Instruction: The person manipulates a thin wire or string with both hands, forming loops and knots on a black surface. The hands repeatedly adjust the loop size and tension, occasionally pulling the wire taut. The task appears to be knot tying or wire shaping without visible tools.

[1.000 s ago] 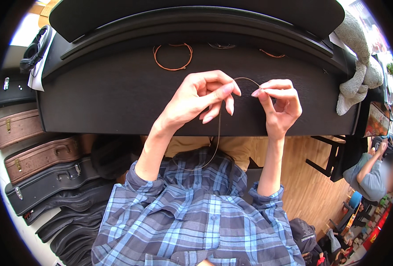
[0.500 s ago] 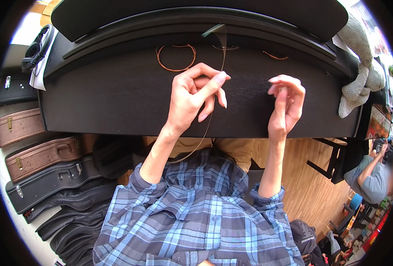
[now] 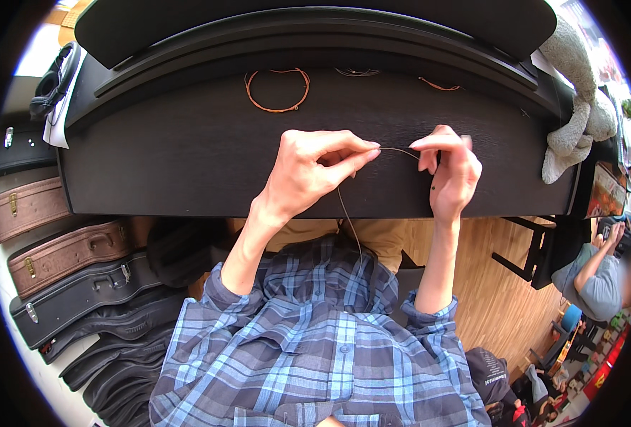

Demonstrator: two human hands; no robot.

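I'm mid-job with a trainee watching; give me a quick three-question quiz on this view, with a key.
1. What colour is the large round coil on the black surface?
A) blue
B) copper-orange
C) white

2. True or false: the left hand pinches the thin wire between thumb and finger, and one stretch of it bows across toward the right hand.

3. What soft thing is at the right-hand end of the black surface?

Key: 1: B. 2: True. 3: A grey plush toy.
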